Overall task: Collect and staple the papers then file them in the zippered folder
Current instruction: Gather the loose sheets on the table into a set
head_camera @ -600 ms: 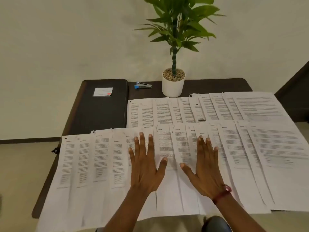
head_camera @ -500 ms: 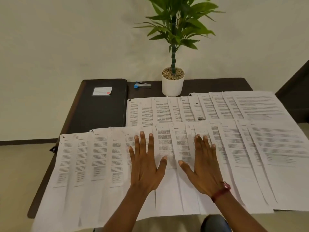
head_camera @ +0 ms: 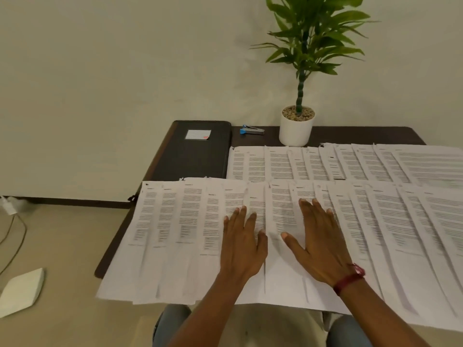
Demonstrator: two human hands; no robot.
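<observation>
Left hand [head_camera: 241,249] and right hand [head_camera: 318,244] lie flat on the near row of papers [head_camera: 175,234], grip open, holding nothing. Folder [head_camera: 193,156] and stapler [head_camera: 251,130] lie left of the pot [head_camera: 295,132]. Collecting appears not yet begun; next, sweep the sheets together.

Office-like room or home study. Dark table [head_camera: 363,135] against bare cream wall [head_camera: 125,71] at 12 o'clock, potted plant [head_camera: 295,131] at 1, stapler [head_camera: 251,130] and zippered folder [head_camera: 193,159] toward 11, printed sheets [head_camera: 288,164] in rows, cable [head_camera: 15,231] at 9.
</observation>
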